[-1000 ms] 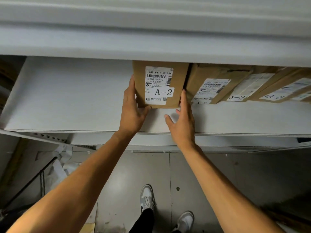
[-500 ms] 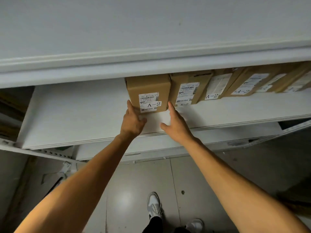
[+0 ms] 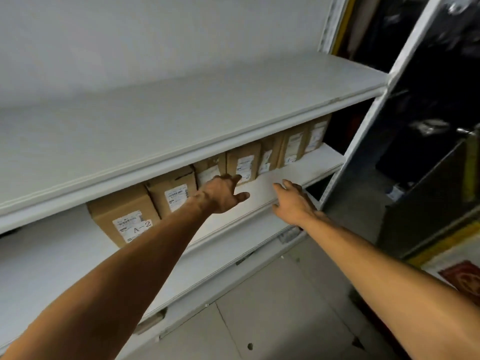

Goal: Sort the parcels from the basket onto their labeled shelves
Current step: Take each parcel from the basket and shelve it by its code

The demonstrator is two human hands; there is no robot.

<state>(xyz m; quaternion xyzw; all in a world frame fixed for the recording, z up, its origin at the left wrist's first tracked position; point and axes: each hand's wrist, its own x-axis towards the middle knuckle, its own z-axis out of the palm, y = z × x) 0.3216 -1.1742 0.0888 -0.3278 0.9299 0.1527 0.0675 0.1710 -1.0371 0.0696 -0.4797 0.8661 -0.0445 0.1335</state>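
A brown cardboard parcel (image 3: 122, 216) with a white label reading A-2 stands on the white middle shelf (image 3: 272, 183), at the left end of a row of several similar parcels (image 3: 242, 161). My left hand (image 3: 220, 193) hovers over the shelf in front of the middle of the row, fingers spread, holding nothing. My right hand (image 3: 293, 201) hangs at the shelf's front edge further right, also with fingers apart and nothing in it. Neither hand touches the A-2 parcel. No basket is in view.
A white upper shelf (image 3: 181, 126) overhangs the parcels. A white upright post (image 3: 368, 120) closes the rack on the right, with dark clutter (image 3: 428, 100) beyond it. Grey tiled floor (image 3: 272, 320) lies below.
Both hands have let go of the A-2 parcel, which now stands on the shelf to their left. The view has swung right, and the hands have moved right along the row.
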